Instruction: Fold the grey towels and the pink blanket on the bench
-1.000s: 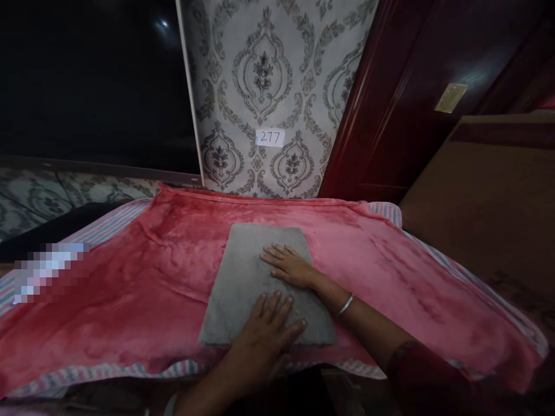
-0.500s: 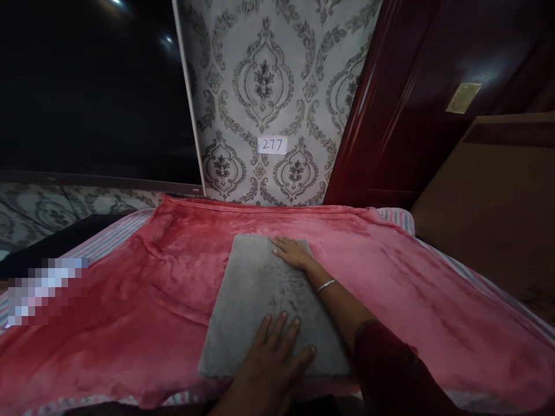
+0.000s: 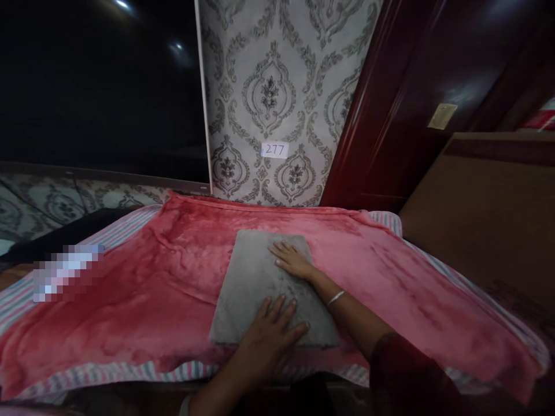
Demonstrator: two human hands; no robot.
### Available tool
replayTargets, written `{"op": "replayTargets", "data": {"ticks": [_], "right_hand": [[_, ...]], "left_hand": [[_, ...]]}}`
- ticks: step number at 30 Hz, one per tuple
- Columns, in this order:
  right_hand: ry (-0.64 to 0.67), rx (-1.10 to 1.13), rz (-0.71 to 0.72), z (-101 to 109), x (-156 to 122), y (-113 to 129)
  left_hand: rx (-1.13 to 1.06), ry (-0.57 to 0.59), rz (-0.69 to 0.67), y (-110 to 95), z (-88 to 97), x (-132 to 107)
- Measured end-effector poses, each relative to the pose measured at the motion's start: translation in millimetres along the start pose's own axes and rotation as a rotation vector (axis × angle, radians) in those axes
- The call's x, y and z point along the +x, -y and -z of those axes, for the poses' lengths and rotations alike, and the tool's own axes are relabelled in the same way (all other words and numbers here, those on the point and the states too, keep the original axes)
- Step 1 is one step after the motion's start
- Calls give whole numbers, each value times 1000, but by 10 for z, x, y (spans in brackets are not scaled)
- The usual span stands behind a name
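Note:
A folded grey cloth [image 3: 255, 283] lies flat in the middle of a red plush blanket [image 3: 143, 289]. My left hand [image 3: 269, 332] rests palm down on the cloth's near edge, fingers spread. My right hand [image 3: 292, 260] lies flat on the cloth's far right part, fingers stretched out to the left. A thin bangle [image 3: 335, 297] circles my right wrist. Neither hand holds anything.
The blanket covers a striped sheet [image 3: 108, 231] whose edges show around it. Patterned wallpaper with a label reading 277 [image 3: 274, 150] stands behind. A dark screen [image 3: 95, 86] is at the left, a dark red door [image 3: 390, 98] and brown wooden furniture [image 3: 485, 219] at the right.
My right hand slid from the cloth's middle toward its far right corner and has come back slightly. My left hand stays flat on the near edge.

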State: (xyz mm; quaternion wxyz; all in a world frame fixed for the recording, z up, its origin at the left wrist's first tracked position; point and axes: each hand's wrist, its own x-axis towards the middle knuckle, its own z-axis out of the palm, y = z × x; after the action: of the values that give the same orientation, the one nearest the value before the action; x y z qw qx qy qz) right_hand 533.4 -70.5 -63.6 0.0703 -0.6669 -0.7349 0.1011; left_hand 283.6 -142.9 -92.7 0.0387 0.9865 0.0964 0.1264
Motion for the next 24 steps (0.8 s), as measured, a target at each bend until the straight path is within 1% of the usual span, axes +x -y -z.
{"op": "replayTargets", "data": {"ticks": [2, 4, 6, 8, 11, 13, 14, 15, 17, 18, 19, 21, 23, 24], "right_hand": [[8, 22, 111, -73, -240, 99], [19, 70, 190, -143, -487, 217], [40, 131, 233, -194, -716, 337], [46, 194, 270, -221, -903, 428], [12, 336, 353, -207, -1052, 460], [-63, 444, 353, -162, -1037, 410], [-123, 472, 326, -134, -995, 372], [-189, 470, 284, -108, -935, 333], [-291, 379, 199, -79, -788, 274], [-308, 309, 165, -81, -716, 261], [-296, 235, 135, -97, -653, 262], [-226, 98, 94, -159, -572, 298], [-169, 1, 72, -233, -549, 350], [-154, -29, 66, -260, -552, 372]], "left_hand": [[24, -19, -11, 4, -3, 2], [31, -45, -35, -3, -4, -10], [4, -104, -69, -22, 4, -44], [-78, -194, -103, -38, 39, -90], [-249, -346, -124, 11, 178, -104], [-299, -409, -89, 140, 326, -14], [-297, -416, -64, 238, 406, 69], [-284, -387, -28, 354, 482, 174], [-261, -298, 31, 618, 595, 420], [-239, -251, 73, 749, 623, 541], [-200, -188, 122, 870, 627, 646], [-115, -66, 204, 1060, 565, 781], [-43, 27, 243, 1170, 433, 809], [-19, 54, 247, 1199, 357, 794]]}}
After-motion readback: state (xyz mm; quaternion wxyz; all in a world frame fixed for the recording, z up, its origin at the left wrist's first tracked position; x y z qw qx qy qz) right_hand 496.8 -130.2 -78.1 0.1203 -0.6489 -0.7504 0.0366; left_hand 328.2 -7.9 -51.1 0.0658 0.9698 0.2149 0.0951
